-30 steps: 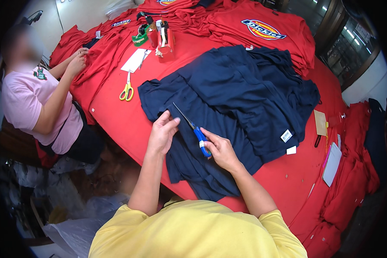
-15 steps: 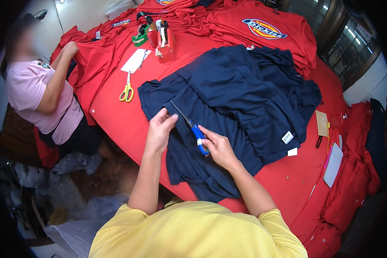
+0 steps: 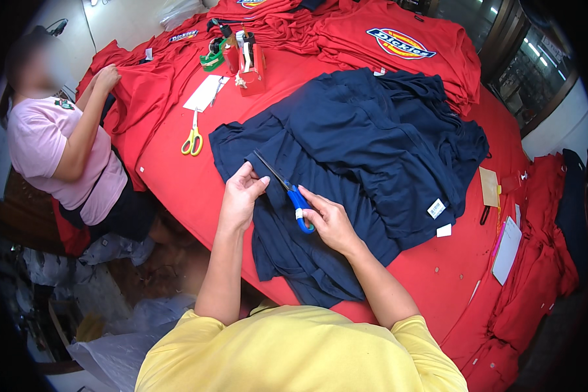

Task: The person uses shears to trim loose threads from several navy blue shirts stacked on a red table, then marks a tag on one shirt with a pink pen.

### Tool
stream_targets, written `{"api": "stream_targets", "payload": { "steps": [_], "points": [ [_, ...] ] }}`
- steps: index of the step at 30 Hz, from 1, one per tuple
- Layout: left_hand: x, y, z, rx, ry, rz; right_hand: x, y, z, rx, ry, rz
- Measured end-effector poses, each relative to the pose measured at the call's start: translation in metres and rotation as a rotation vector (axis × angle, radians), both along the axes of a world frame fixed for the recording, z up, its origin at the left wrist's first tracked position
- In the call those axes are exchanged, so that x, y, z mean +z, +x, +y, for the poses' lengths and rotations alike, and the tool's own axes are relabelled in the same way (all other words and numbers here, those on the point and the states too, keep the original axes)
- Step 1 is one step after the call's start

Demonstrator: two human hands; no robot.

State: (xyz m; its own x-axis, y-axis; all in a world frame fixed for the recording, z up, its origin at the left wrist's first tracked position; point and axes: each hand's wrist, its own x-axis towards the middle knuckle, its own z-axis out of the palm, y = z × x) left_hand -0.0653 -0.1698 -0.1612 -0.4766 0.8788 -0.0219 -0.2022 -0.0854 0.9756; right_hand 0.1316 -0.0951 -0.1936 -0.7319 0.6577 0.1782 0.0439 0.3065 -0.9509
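Observation:
A navy blue garment (image 3: 366, 144) lies loosely bunched across the red-covered table (image 3: 431, 281) in front of me. My left hand (image 3: 242, 193) is closed at its left part, thumb and fingers pinching a bit of the navy cloth. Blue-handled scissors (image 3: 300, 210) are in my right hand (image 3: 330, 223). Their blades point up and to the left over the cloth, with the tips close to my left fingertips. Whether the blades touch the fabric I cannot tell. A white label (image 3: 436, 209) sits on the garment's right side.
Yellow-handled scissors (image 3: 193, 140) and a white card (image 3: 204, 93) lie left of the garment. Behind them stands a red box (image 3: 251, 72) of tools beside a green tape dispenser (image 3: 212, 57). Red shirts (image 3: 398, 55) are piled at the back. A person in pink (image 3: 68, 144) handles red cloth.
Both my hands and the blue-handled scissors have shifted very slightly to the left. The grips look the same, and the navy garment lies as before.

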Motion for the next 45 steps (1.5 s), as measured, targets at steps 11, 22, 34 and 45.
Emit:
{"api": "stream_targets", "payload": {
  "steps": [11, 22, 34, 45],
  "points": [
    [-0.006, -0.005, 0.004, 0.080, 0.070, -0.032, 0.002, 0.002, -0.004, -0.005, 0.192, -0.039],
    [-0.006, 0.004, 0.001, 0.098, 0.003, 0.101, -0.002, 0.002, -0.001, -0.082, 0.071, 0.047],
    [-0.016, 0.008, 0.002, 0.188, -0.072, 0.517, 0.017, 0.016, -0.010, -0.034, -0.265, 0.020],
    [-0.010, -0.146, 0.064, 0.665, 0.028, 0.581, 0.035, 0.143, -0.073, -0.229, -0.220, -0.106]
  ]
}}
